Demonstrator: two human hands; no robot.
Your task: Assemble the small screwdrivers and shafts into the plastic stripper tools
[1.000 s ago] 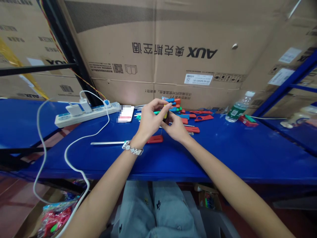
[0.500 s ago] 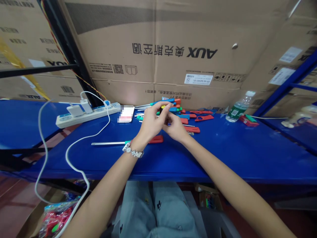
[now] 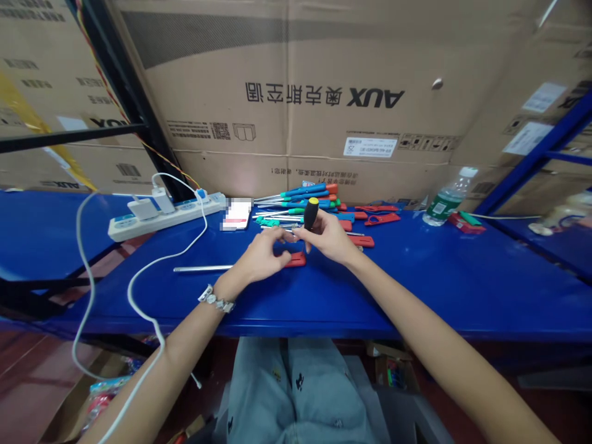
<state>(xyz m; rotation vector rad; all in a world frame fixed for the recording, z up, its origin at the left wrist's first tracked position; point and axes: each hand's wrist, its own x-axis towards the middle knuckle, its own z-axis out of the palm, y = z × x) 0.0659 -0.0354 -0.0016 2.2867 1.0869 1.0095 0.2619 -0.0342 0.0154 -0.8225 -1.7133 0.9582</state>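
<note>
A screwdriver [image 3: 311, 214] with a black handle and a yellow end cap stands nearly upright in my right hand [image 3: 329, 237], handle up. Its lower part is hidden by my fingers. My left hand [image 3: 266, 256] has its thumb apart from its fingers, and its fingertips reach close to the right fingertips; whether they touch something small there I cannot make out. Beneath the left hand lies a tool with a long metal rod [image 3: 203, 269] and a red handle [image 3: 296, 260]. Just behind both hands is a pile of blue-handled tools [image 3: 305, 192] with metal shafts.
A white power strip [image 3: 171, 216] with chargers and a looping white cable stands at the left, beside a phone-like flat object [image 3: 238, 214]. Red tools [image 3: 382, 219], a water bottle [image 3: 446, 200] and a red box [image 3: 466, 225] are to the right. A large carton [image 3: 305, 55] backs the blue table.
My left hand has moved down and left, away from the screwdriver's top, and its thumb has spread. The black handle, covered before, now shows in my right hand.
</note>
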